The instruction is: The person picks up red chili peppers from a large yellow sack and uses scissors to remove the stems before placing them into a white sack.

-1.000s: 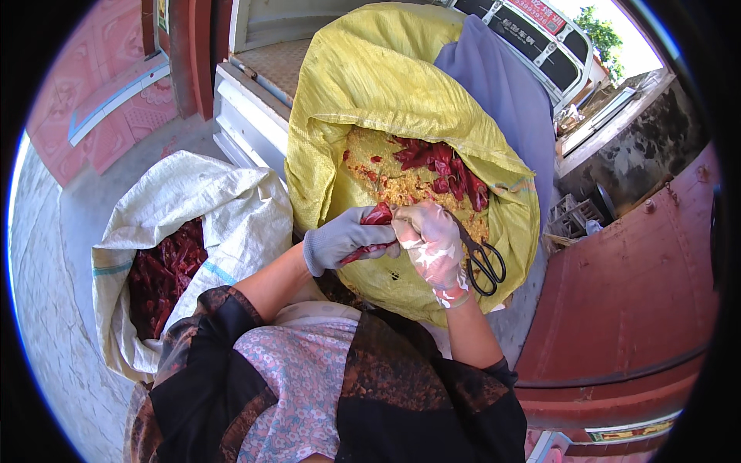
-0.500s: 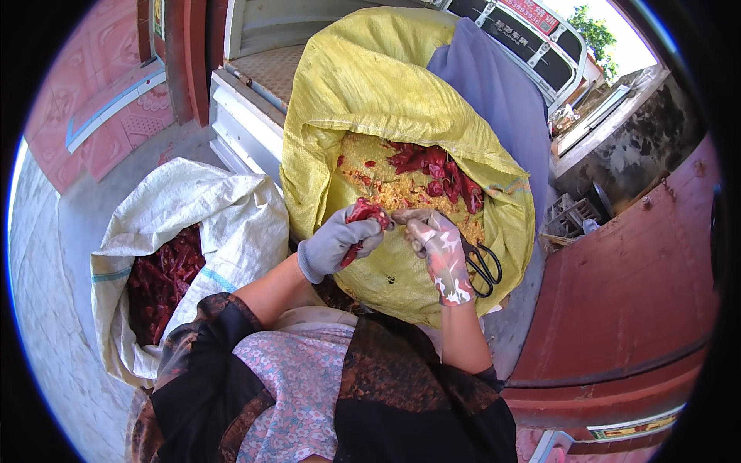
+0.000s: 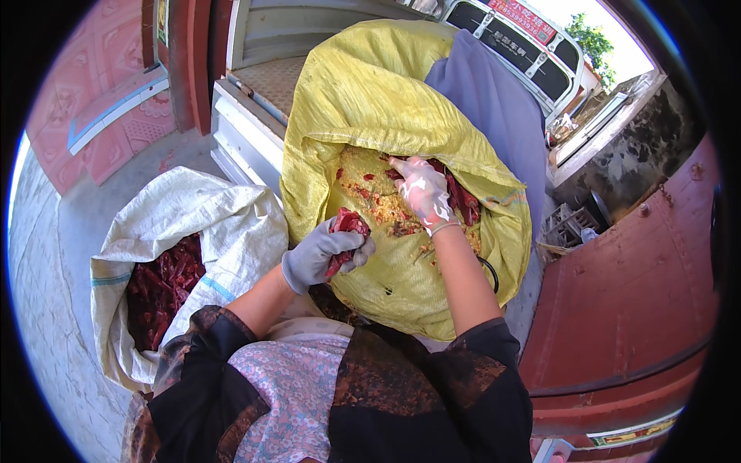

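Observation:
My left hand (image 3: 318, 253), in a grey glove, is closed around some dried red chili peppers (image 3: 349, 228) at the near edge of the yellow woven sack (image 3: 370, 85). My right hand (image 3: 421, 187) wears a pink and white camouflage glove and reaches into that sack's mouth. Its fingers stretch out to the left over the contents, beside more dried red chilies (image 3: 465, 202); part of the hand's underside is hidden. Yellow seeds (image 3: 378, 202) and red scraps lie on the sack's folded surface. Behind my right forearm, only a black scissor handle (image 3: 492, 276) shows.
A white woven sack (image 3: 243, 224) full of dark red chilies (image 3: 164, 285) stands at my left. Beyond the yellow sack are a metal truck bed (image 3: 251, 135) and a blue-grey cloth (image 3: 498, 89). A red metal door (image 3: 617, 285) stands on the right.
My right hand has left the spot beside my left hand and moved farther into the yellow sack. My left hand has drawn slightly back and left, still holding chilies. The right forearm now covers most of the scissors.

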`<state>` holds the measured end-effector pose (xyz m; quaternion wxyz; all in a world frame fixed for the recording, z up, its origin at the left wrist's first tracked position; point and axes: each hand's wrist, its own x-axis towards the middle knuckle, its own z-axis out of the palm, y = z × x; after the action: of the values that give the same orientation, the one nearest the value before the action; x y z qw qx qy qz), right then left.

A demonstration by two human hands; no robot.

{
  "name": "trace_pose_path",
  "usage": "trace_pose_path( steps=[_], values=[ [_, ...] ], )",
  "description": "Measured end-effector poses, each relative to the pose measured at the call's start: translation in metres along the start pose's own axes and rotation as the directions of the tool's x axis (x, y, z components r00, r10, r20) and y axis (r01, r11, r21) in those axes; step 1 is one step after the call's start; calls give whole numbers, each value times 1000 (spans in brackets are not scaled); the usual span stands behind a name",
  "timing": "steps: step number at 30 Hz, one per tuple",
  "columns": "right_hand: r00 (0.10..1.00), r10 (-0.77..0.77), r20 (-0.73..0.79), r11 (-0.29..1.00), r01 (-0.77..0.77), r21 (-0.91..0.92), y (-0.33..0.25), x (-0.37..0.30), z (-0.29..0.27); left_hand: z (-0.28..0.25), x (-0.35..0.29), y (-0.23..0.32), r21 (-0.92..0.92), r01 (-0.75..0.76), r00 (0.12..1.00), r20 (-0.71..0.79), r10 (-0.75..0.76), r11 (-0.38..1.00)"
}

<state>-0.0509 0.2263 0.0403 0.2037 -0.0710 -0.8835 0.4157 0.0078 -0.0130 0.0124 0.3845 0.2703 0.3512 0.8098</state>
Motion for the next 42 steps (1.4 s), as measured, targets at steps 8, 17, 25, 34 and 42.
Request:
trace_pose_path(
  steps=[8,17,25,34,42],
  values=[
    [938,-341,57,804,322,-499,-6,6,-3,-7,-5,2,-192,-52,998,-29,48,980],
    [934,-276,227,906,174,385,-52,-75,-63,-11,4,9,-111,-93,995,-33,90,989],
    [840,-374,394,881,188,435,-79,-112,-50,15,17,6,310,-132,991,29,130,941],
    [788,-283,547,945,133,298,-94,-107,-62,19,24,9,504,-68,996,87,28,861],
    [881,-178,438,767,-154,623,-75,-122,-44,21,25,-7,285,-59,995,95,32,957]
  ],
)
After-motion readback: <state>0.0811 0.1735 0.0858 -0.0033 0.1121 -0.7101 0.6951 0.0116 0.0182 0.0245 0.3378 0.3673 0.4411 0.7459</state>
